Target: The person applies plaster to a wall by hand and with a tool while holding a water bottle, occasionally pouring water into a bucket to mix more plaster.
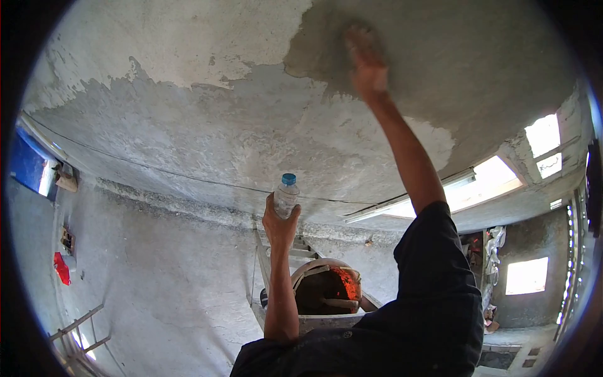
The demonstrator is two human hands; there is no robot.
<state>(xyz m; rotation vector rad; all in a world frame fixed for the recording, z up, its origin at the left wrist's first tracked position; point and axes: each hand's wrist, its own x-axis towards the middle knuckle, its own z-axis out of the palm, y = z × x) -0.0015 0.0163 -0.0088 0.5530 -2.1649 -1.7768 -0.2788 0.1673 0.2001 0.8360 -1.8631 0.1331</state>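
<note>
My left hand [280, 223] is wrapped round a clear plastic bottle [287, 196] with a blue cap, held upright. Higher up, my right hand [366, 60] reaches to a dark, damp-looking patch [452, 69] on the plastered surface. Motion smears its fingers, so I cannot make out whether anything is in them. Paler dry plaster [188, 38] borders the dark patch on the left. Below my left hand stands a bucket [326, 286] with a dark inside and a bright orange stretch along its wall.
A ladder-like frame [259, 308] stands beside the bucket. A thin cable [157, 168] runs across the plaster towards a light tube [408, 200]. Bright openings [526, 276] are at the right. A wooden ladder [78, 323] and a red item [61, 269] are at the left.
</note>
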